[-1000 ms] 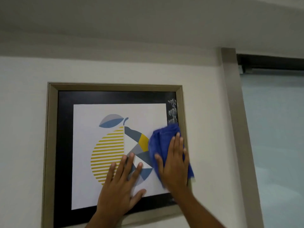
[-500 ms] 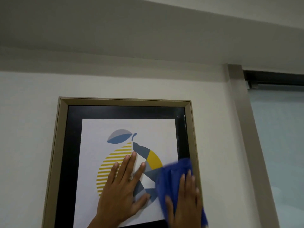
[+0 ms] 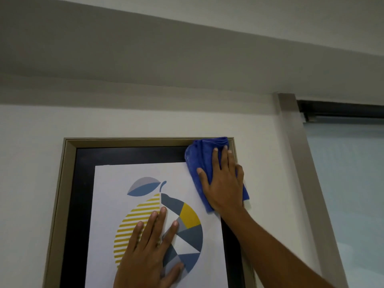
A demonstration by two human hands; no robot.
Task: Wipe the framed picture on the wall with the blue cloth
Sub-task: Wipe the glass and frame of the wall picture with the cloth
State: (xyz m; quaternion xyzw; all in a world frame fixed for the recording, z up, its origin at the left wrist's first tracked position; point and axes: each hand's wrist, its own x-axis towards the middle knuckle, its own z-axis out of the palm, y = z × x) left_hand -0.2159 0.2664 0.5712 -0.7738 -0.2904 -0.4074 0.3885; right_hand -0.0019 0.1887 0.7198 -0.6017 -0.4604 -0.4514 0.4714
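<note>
The framed picture [image 3: 68, 183] hangs on a white wall. It has a beige frame, a black mat and a print of a yellow and blue-grey fruit with a leaf. My right hand [image 3: 223, 179] presses the crumpled blue cloth [image 3: 199, 154] flat against the picture's top right corner, over the glass and the frame edge. Resting flat on the glass over the fruit, my left hand [image 3: 147, 252] has its fingers spread and holds nothing. The picture's lower part is out of view.
A beige door or window jamb [image 3: 307, 183] runs down the wall right of the picture, with a frosted glass pane [image 3: 349, 194] and a dark rail [image 3: 340, 110] beyond it. A ceiling soffit [image 3: 145, 59] overhangs above.
My right hand has swept the cloth from the lower right of the glass up to the top right corner. The left hand stays flat on the print. The view has tilted upward.
</note>
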